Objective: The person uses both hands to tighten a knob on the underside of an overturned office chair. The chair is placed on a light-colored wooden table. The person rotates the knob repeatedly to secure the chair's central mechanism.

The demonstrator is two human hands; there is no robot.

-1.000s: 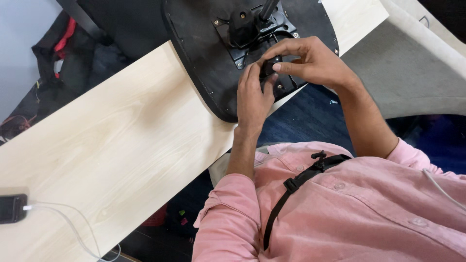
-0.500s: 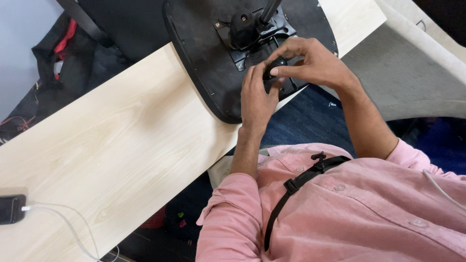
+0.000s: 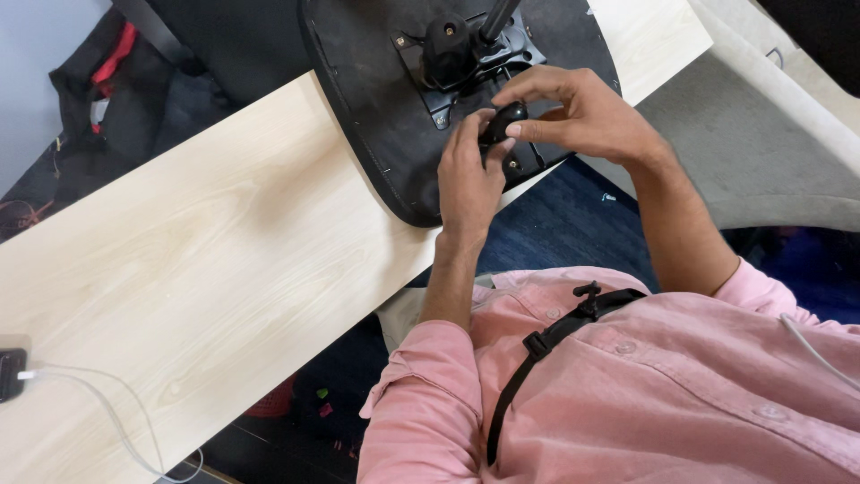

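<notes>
**First:** Since a second ago our hands sit a little lower on the upturned black chair seat (image 3: pixel 376 116), and the right thumb now lies over the small black knob (image 3: pixel 503 116) rather than beside it. That knob sits at the edge of the metal mounting plate (image 3: pixel 466 67) bolted to the seat's underside, near the top middle of the view.

**Second:** How do the hands stand?

**First:** Our left hand (image 3: pixel 468 175) comes up from below with fingers narrowly curled, tips touching the knob. Our right hand (image 3: pixel 578 112) reaches in from the right and pinches the same knob between thumb and forefinger. Both are closed on it.

**Second:** What could go wrong?

**First:** We judge the seat overhangs the near edge of the pale wooden table (image 3: pixel 206 269); a hard twist or push could slide it off toward our lap. The knob is small and mostly hidden by fingers, so a slip could pinch skin against the plate's edges. A black lever (image 3: pixel 495 18) stands just above the hands and could be knocked.

**Second:** Any packages, labels or signs?

**First:** We see none. Farther out, a dark phone (image 3: pixel 9 372) lies at the table's left edge with a white cable (image 3: pixel 107 394) looping from it. A black bag with red trim (image 3: pixel 98 76) sits beyond the table, upper left. Our pink shirt (image 3: pixel 645 394) with a black strap (image 3: pixel 537 345) fills the bottom right.
</notes>
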